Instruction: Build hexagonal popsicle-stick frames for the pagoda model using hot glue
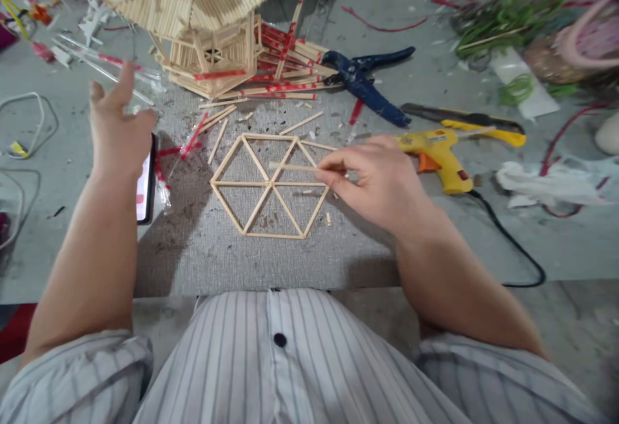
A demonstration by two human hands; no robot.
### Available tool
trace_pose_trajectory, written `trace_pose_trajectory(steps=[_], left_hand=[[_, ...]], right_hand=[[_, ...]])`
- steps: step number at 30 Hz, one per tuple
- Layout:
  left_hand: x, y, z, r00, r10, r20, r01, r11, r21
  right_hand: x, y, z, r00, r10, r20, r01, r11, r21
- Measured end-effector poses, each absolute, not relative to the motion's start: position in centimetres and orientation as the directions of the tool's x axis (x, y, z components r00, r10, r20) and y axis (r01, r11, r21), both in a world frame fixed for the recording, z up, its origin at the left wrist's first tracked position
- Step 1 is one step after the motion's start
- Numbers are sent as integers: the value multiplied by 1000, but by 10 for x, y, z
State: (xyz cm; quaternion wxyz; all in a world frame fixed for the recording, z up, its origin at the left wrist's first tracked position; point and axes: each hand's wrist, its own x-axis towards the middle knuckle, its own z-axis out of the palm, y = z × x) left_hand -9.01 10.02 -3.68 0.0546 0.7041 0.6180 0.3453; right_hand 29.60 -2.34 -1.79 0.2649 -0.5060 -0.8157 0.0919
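A flat hexagon frame [271, 184] of thin wooden sticks, with spokes meeting at its centre, lies on the grey table in front of me. My right hand [377, 179] pinches a single wooden stick [290, 167] and holds it over the frame's upper right part. My left hand [118, 124] hovers above the table at the left with fingers spread, holding nothing. It is just left of a phone [145, 185] lying by my wrist. A tall stick-built model house [203, 18] stands behind the frame.
A bundle of sticks with red tape [285, 69] lies beside the model. Blue pliers [367, 86], a yellow glue gun [438, 156] with black cord, and a yellow-handled knife [464, 121] sit at the right. Green strands, cables and scraps clutter the edges.
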Motion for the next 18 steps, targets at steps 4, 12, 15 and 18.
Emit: trace_pose_trajectory(steps=[4,12,15,18], left_hand=[[-42,34,-8,23,856,516,988,-98,119],[28,-93,-26,689,550,472,656,-750,-83],[34,-103,-40,739,528,419,619,-778,-110],[38,-103,-43,761,522,385,609,-780,-144]], right_hand=[[287,-39,-18,-550,793,261,698,608,-378],[266,-83,-48,-597,725,345,645,689,-332],[266,-86,-57,-556,735,389,660,674,-331],[266,-86,-63,-538,734,415,662,672,-330]])
